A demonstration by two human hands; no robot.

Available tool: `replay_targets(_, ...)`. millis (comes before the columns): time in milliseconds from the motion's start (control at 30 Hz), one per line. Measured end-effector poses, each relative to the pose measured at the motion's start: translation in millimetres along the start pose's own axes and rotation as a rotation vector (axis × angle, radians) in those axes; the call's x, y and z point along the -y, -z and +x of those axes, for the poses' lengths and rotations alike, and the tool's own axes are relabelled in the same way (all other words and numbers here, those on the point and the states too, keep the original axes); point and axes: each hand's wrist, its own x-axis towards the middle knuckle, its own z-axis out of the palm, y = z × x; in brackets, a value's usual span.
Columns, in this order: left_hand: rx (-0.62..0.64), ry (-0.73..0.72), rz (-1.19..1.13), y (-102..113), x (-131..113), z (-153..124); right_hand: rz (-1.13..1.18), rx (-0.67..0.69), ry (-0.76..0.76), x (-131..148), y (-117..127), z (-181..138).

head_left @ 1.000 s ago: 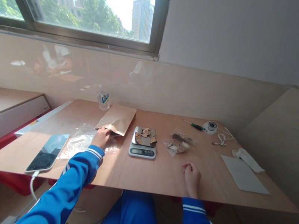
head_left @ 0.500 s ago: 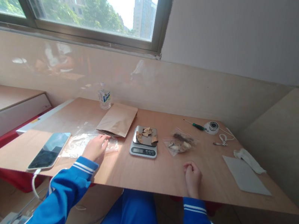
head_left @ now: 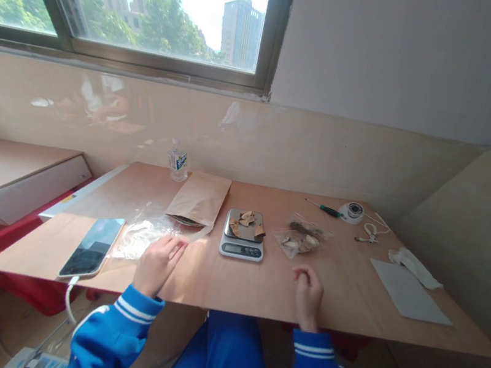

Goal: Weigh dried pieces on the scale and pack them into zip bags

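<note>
My left hand rests near the front edge of the wooden table, fingers pressed together on the edge of a clear plastic bag. My right hand lies on the table as a loose fist, holding nothing, in front of a small clear bag of dried pieces. Between the hands, further back, stands a small digital scale with several brown dried pieces on its pan. A flat brown paper pouch lies left of the scale.
A phone on a white cable lies at the front left. A small bottle stands at the back. At the right are a green-handled screwdriver, a round white device, a white sheet and a white cloth.
My left hand drew back from the paper pouch to the table's front edge, onto the clear bag. My right hand shifted slightly forward and left. The view drifted right.
</note>
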Motion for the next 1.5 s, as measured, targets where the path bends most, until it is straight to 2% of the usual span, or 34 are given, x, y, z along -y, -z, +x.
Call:
replay_targets(67, -0.049, 0.009, -0.107, -2.2, -29.5, -8.0, 0.138, 0.236, 0.086, 38.3, -27.7, -30.1)
replay_targets(133, -0.033, 0.004, -0.258, -7.8, -54.0, -16.8, 0.273, 0.423, 0.124, 74.9, -56.4, -58.5)
replay_targets(200, 0.019, -0.046, -0.434, -13.7, -70.2, -25.3, 0.376, 0.475, 0.076, 100.4, -78.4, -77.2)
replay_targets(267, 0.025, -0.063, -0.567, -17.7, -77.9, -33.4, 0.426, 0.459, 0.012, 110.9, -89.7, -83.8)
replay_targets(400, 0.025, -0.057, -0.715, -23.3, -78.6, -48.8, 0.423, 0.437, -0.053, 103.4, -87.3, -78.2)
replay_targets(500, 0.020, 0.014, -0.821, -28.2, -78.6, -57.5, 0.392, 0.428, -0.063, 96.7, -81.4, -74.8)
replay_targets(667, 0.018, 0.308, -1.107, -31.5, -83.4, -56.6, 0.295, 0.445, 0.036, 100.7, -80.5, -73.6)
replay_targets(733, 0.010, 0.393, -1.140, -31.2, -83.2, -50.4, 0.236, 0.450, 0.091, 104.6, -81.4, -71.7)
replay_targets(867, 0.055, 0.365, -1.091, -32.3, -78.1, -35.9, 0.159, 0.475, 0.139, 109.7, -83.7, -64.5)
replay_targets(967, 0.082, 0.395, -1.090, -35.1, -72.8, -27.8, 0.156, 0.532, 0.115, 110.2, -84.6, -56.9)
replay_targets(1167, 0.235, 0.398, -1.149, -32.7, -68.9, -17.2, 0.306, 0.685, -0.028, 112.1, -82.0, -43.8)
replay_targets(1300, 0.259, 0.360, -1.126, -29.5, -71.9, -13.9, 0.365, 0.793, -0.086, 111.2, -79.6, -36.2)
replay_targets(1500, 0.285, 0.248, -1.104, -28.4, -69.8, -7.9, 0.432, 0.917, -0.081, 105.0, -76.4, -21.1)
